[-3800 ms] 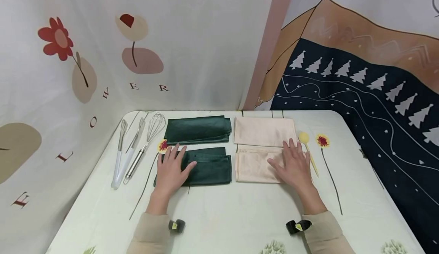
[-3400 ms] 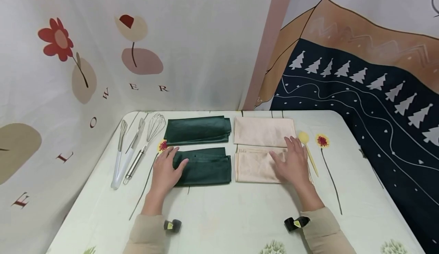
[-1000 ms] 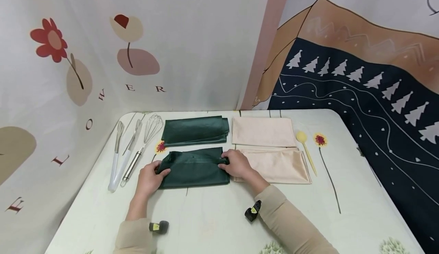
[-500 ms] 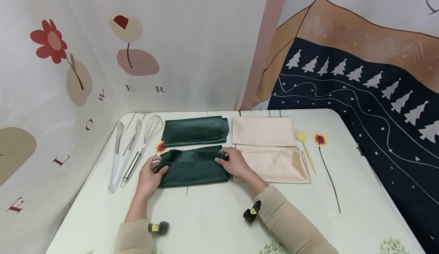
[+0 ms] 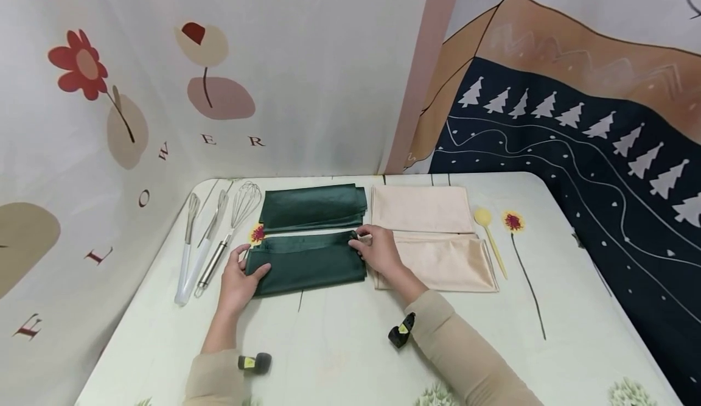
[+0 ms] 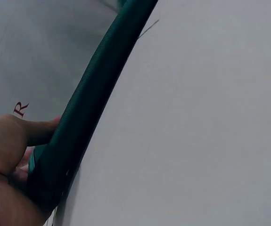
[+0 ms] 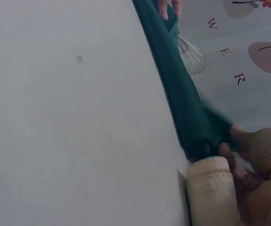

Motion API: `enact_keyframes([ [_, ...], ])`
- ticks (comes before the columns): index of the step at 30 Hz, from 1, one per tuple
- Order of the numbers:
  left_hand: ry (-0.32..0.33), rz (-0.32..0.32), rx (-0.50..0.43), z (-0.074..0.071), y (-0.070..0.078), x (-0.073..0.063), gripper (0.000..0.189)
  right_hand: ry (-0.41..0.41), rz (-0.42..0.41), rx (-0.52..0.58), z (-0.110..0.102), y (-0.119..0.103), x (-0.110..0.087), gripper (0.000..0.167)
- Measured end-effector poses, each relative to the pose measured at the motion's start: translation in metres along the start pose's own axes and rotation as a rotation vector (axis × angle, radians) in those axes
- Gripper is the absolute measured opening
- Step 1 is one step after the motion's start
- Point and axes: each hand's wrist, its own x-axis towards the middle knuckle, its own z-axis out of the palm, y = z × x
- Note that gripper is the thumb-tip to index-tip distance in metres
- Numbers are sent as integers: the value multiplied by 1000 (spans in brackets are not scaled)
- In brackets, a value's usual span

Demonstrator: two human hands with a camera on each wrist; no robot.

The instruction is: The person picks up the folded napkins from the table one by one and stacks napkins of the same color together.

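Note:
A dark green folded cloth lies at the near left of the group of cloths. My left hand grips its left end, thumb on top and fingers on the far side. At its far right corner, my right hand pinches the fabric between thumb and fingers. In the left wrist view the cloth's long edge runs up from the thumb. The right wrist view shows the rolled-looking end of the green cloth by my right fingers, next to a cream cloth. Some fingertips are hidden by fabric.
Behind lies a second green folded cloth. Two cream folded cloths, far and near, lie to the right. A wire whisk and two white-handled utensils are at the left, a yellow spoon at the right.
My right hand has moved left from the near cream cloth to the green cloth. Both hands have taken hold of it. Its bunched far edge now lies flatter, and its near right side has shifted away.

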Motion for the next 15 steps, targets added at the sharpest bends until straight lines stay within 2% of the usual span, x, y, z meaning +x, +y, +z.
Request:
enact_keyframes([
  [3, -23, -23, -12, -1, 1, 1, 83, -76, 84, -43, -3, 0, 2, 54],
  [5, -39, -44, -18, -2, 2, 1, 87, -134, 140, -32, -4, 0, 2, 66],
  [7, -49, -59, -18, -3, 2, 0, 88, -189, 172, -3, -4, -1, 4, 61],
  [11, -54, -60, -25, -2, 3, 0, 80, -284, 214, 45, -5, -1, 5, 26],
  [15, -42, -58, -68, -1, 2, -2, 68, -349, 202, 26, -6, -2, 3, 33],
])
